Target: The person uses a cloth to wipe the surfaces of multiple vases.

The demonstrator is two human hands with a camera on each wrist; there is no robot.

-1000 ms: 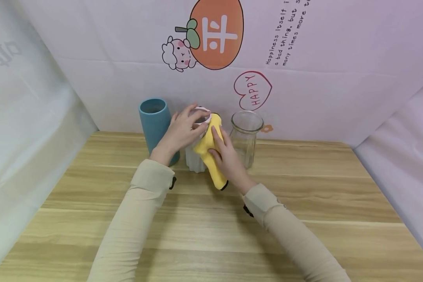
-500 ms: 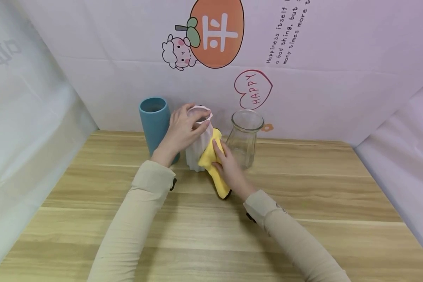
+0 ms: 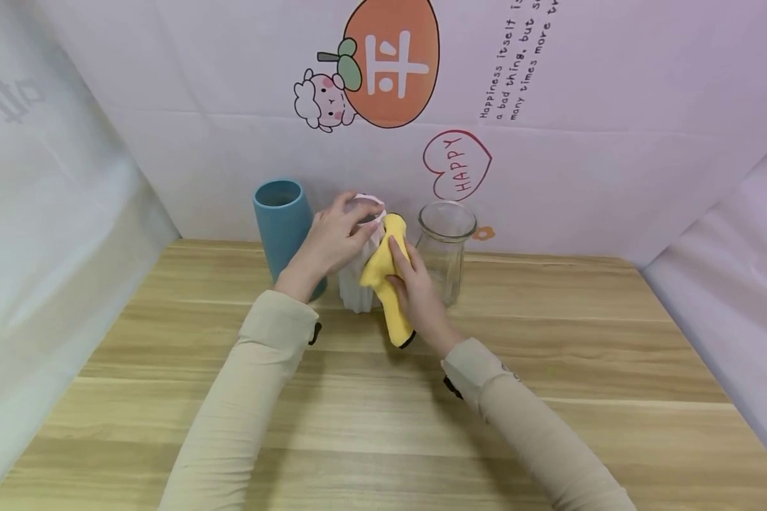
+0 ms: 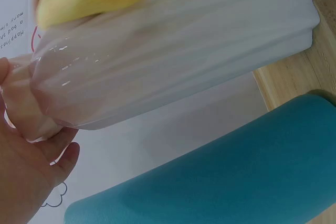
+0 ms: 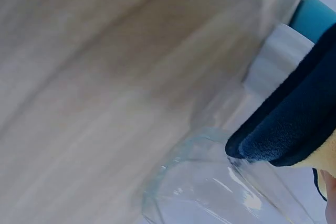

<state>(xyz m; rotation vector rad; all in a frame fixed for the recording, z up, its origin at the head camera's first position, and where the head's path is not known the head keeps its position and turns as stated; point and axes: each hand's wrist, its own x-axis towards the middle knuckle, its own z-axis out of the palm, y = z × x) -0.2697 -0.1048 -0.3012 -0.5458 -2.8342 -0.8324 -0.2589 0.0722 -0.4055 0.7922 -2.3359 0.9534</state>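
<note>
A white fluted vase (image 3: 356,287) stands upright on the table, its glossy side and wavy rim close up in the left wrist view (image 4: 173,51). My left hand (image 3: 332,241) grips it by the neck, fingers curled round the rim. With my right hand (image 3: 420,298) I hold a yellow cloth (image 3: 383,266) against the vase's right side. One end of the cloth hangs down; its dark edge and dark underside (image 5: 294,108) fill part of the right wrist view. The vase's right side is partly hidden behind the cloth.
A blue cylindrical vase (image 3: 284,227) stands close on the left. To the right is a clear glass vase (image 3: 447,248), just behind my right hand. All stand near the back of the wooden table (image 3: 371,426), before a printed white backdrop (image 3: 230,156).
My right hand slid down the vase's side with the cloth, then came partway back up. The left hand has kept its hold on the neck.
</note>
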